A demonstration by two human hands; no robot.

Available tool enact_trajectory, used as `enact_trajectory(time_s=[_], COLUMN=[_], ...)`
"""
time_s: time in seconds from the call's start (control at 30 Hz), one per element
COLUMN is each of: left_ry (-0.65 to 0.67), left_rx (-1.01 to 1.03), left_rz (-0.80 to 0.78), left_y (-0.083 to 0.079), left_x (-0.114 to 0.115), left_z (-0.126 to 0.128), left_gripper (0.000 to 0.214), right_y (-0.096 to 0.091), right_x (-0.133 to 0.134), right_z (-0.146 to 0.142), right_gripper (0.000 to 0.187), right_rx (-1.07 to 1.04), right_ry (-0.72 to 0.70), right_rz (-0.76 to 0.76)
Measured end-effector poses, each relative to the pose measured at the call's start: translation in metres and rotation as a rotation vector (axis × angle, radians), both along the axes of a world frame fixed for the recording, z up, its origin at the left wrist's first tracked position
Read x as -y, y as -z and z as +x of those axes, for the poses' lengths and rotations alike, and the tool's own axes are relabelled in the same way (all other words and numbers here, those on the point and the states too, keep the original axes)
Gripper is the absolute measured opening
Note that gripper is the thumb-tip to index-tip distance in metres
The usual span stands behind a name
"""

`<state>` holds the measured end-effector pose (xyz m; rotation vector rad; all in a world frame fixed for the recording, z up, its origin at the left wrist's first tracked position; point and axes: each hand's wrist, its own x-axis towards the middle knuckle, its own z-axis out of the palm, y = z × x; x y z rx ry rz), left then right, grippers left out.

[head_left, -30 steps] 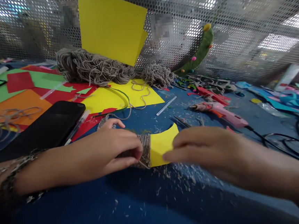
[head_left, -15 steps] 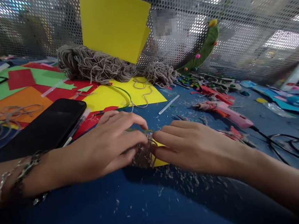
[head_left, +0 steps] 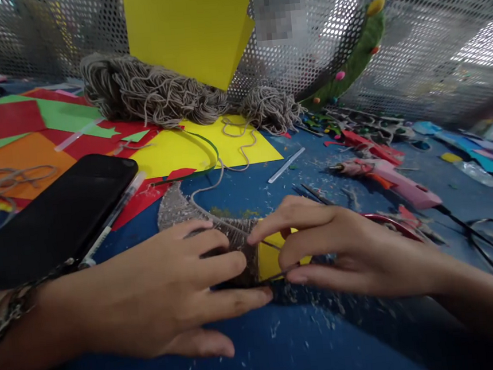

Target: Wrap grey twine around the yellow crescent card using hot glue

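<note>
A curved yellow paper piece (head_left: 270, 258), partly covered with grey twine (head_left: 174, 205), lies on the blue table (head_left: 261, 350). My left hand (head_left: 169, 289) presses flat on its twine-covered part with fingers stretched out. My right hand (head_left: 342, 245) pinches a strand of twine over the yellow end, thumb and forefinger together. The strand runs back toward the twine pile (head_left: 148, 96).
A black phone (head_left: 55, 216) and a pen (head_left: 111, 217) lie at the left on coloured paper sheets (head_left: 31, 146). A yellow sheet (head_left: 189, 29) leans on the mesh wall. A pink glue gun (head_left: 388, 181), red-handled scissors (head_left: 388, 224) and scraps lie at the right.
The view has drawn closer. My left hand has slid down, uncovering more of the twine-covered curve. My right hand has moved onto the yellow end and pinched the strand.
</note>
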<state>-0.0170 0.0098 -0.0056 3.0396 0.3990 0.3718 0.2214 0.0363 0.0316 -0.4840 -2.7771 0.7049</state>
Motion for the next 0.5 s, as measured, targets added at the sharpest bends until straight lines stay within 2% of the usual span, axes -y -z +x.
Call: enact_trajectory(time_s=[0.13,0.33,0.5], left_ry=[-0.016,-0.005,-0.002], left_rx=[0.033,0.033,0.026], left_rz=[0.018,0.056,0.063], left_y=[-0.001,0.000,0.000], left_x=[0.000,0.002,0.003], left_z=[0.003,0.004,0.004], left_gripper=[0.042,0.044,0.043], right_y=[0.004,0.007,0.012], right_x=[0.002,0.000,-0.002], right_z=[-0.004,-0.004,-0.002], right_gripper=[0.012,0.013,0.012], right_rx=[-0.019,-0.043,-0.029], right_ry=[0.011,0.152,0.213], right_rz=[-0.092,0.150,0.197])
